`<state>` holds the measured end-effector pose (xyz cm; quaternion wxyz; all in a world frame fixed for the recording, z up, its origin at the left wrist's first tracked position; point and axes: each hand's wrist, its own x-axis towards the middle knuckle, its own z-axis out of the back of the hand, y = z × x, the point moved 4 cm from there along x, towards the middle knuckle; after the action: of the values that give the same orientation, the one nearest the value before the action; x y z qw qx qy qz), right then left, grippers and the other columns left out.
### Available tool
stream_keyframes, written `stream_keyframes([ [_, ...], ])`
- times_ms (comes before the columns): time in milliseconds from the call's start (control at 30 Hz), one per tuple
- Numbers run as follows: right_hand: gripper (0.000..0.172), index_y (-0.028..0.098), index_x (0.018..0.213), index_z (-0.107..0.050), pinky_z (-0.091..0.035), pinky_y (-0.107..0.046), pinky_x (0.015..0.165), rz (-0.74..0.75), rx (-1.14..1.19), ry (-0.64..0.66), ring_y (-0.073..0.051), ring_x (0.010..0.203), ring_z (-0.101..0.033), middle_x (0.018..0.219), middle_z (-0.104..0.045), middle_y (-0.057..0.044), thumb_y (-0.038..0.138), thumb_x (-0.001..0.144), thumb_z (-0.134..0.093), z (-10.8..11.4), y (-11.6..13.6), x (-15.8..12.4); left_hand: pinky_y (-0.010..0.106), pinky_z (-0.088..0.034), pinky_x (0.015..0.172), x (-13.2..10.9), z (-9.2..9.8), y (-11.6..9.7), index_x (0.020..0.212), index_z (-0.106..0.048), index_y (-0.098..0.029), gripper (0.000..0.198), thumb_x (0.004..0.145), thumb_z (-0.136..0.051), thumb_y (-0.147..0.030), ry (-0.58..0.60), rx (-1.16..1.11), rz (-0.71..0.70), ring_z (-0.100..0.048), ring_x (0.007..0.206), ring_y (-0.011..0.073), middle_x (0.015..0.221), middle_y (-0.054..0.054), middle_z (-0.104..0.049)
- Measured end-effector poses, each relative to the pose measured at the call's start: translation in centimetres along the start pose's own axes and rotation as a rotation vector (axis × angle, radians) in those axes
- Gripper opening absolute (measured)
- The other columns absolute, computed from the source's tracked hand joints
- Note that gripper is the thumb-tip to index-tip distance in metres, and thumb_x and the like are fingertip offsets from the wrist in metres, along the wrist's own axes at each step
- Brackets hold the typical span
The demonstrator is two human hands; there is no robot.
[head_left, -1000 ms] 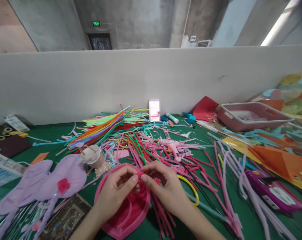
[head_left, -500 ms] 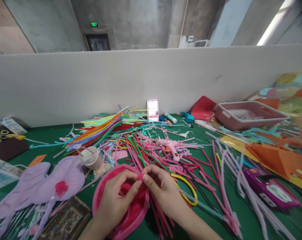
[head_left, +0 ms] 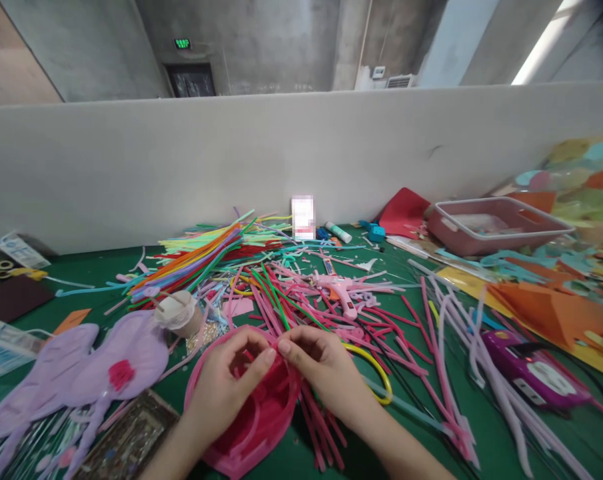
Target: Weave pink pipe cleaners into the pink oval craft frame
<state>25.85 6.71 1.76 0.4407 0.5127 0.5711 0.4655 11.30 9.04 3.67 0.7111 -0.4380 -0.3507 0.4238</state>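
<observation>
Low in the centre lies a round pink and red piece (head_left: 261, 427) with raised edges, partly hidden by my hands. Over its upper left part is my left hand (head_left: 236, 380), thumb and index finger pinched near the rim. My right hand (head_left: 318, 367) is beside it, its fingertips pressed together and almost touching the left ones. Whatever is between the fingertips is too small to make out. Pink stems (head_left: 318, 427) lie just right of the round piece, partly below my right hand.
Around are colourful stems (head_left: 196, 260), a pink glue gun (head_left: 344, 293), a paper cup (head_left: 178, 315), a purple butterfly shape (head_left: 126, 347), a brown tray (head_left: 131, 437), a purple device (head_left: 536, 370) and a pink bin (head_left: 496, 227). A white partition (head_left: 206, 160) stands behind.
The small pink bit at my fingertips no longer shows. My left thumb has straightened a little, and more of the round piece's inside is visible. The view has shifted slightly.
</observation>
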Motion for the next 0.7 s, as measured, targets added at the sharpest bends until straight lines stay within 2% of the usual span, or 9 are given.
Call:
stream_keyframes([
  [100,0.028,0.016,0.091,-0.067,-0.043,-0.026,0.066,0.052,-0.077,-0.028,-0.015,0.073,-0.058,0.08,-0.064,-0.003,0.043,0.087,-0.061,0.0,0.1,-0.1,0.019,-0.042,0.05,0.2,-0.2,0.3,0.071,-0.058,-0.019,0.025,0.084,-0.06,-0.04,0.061,-0.176,0.121,-0.05,0.053,0.0102,0.06,-0.005,-0.053],
  [200,0.019,0.02,0.099,-0.064,-0.046,-0.03,0.077,0.264,-0.253,-0.197,-0.018,0.086,-0.059,0.093,-0.063,-0.004,0.036,0.089,-0.058,0.3,0.8,-0.6,0.019,-0.042,0.048,0.3,-0.5,0.9,0.073,-0.059,-0.018,0.028,0.08,-0.065,-0.044,-0.007,-0.33,0.228,-0.049,0.05,0.0095,0.058,-0.005,-0.054],
  [267,0.009,0.021,0.089,-0.063,-0.045,-0.032,0.083,0.413,-0.393,-0.292,-0.019,0.093,-0.058,0.094,-0.059,-0.004,0.03,0.087,-0.062,0.4,1.4,-1.1,0.018,-0.042,0.046,0.3,-0.7,1.5,0.076,-0.059,-0.017,0.029,0.078,-0.068,-0.045,-0.071,-0.449,0.306,-0.051,0.049,0.0089,0.06,-0.005,-0.056],
  [333,0.005,0.022,0.082,-0.065,-0.045,-0.035,0.088,0.499,-0.517,-0.33,-0.021,0.1,-0.056,0.099,-0.057,-0.006,0.026,0.084,-0.066,0.1,1.6,-1.5,0.018,-0.044,0.047,0.2,-0.9,1.9,0.077,-0.058,-0.017,0.028,0.077,-0.07,-0.043,-0.129,-0.582,0.365,-0.052,0.049,0.008,0.062,-0.005,-0.057],
  [433,0.008,0.025,0.091,-0.071,-0.044,-0.04,0.093,0.541,-0.637,-0.35,-0.025,0.112,-0.052,0.114,-0.055,-0.009,0.025,0.083,-0.069,-0.2,1.4,-1.5,0.017,-0.047,0.053,0.1,-1.4,2.0,0.078,-0.058,-0.017,0.027,0.075,-0.074,-0.039,-0.142,-0.726,0.406,-0.053,0.055,0.0079,0.066,-0.005,-0.059],
  [533,0.008,0.025,0.09,-0.071,-0.044,-0.041,0.094,0.501,-0.615,-0.347,-0.025,0.114,-0.052,0.117,-0.056,-0.009,0.024,0.086,-0.064,-0.1,1.1,-1.2,0.02,-0.048,0.056,-0.1,-2.0,1.7,0.079,-0.058,-0.016,0.027,0.076,-0.073,-0.039,-0.075,-0.709,0.395,-0.055,0.059,0.0097,0.067,-0.003,-0.06],
  [700,0.008,0.023,0.083,-0.068,-0.043,-0.042,0.095,0.443,-0.601,-0.319,-0.024,0.111,-0.052,0.112,-0.057,-0.009,0.021,0.088,-0.062,0.3,1.1,-1.0,0.022,-0.047,0.059,0.1,-1.5,0.9,0.083,-0.059,-0.017,0.028,0.079,-0.067,-0.043,-0.038,-0.398,0.232,-0.055,0.063,0.0126,0.07,-0.002,-0.058],
])
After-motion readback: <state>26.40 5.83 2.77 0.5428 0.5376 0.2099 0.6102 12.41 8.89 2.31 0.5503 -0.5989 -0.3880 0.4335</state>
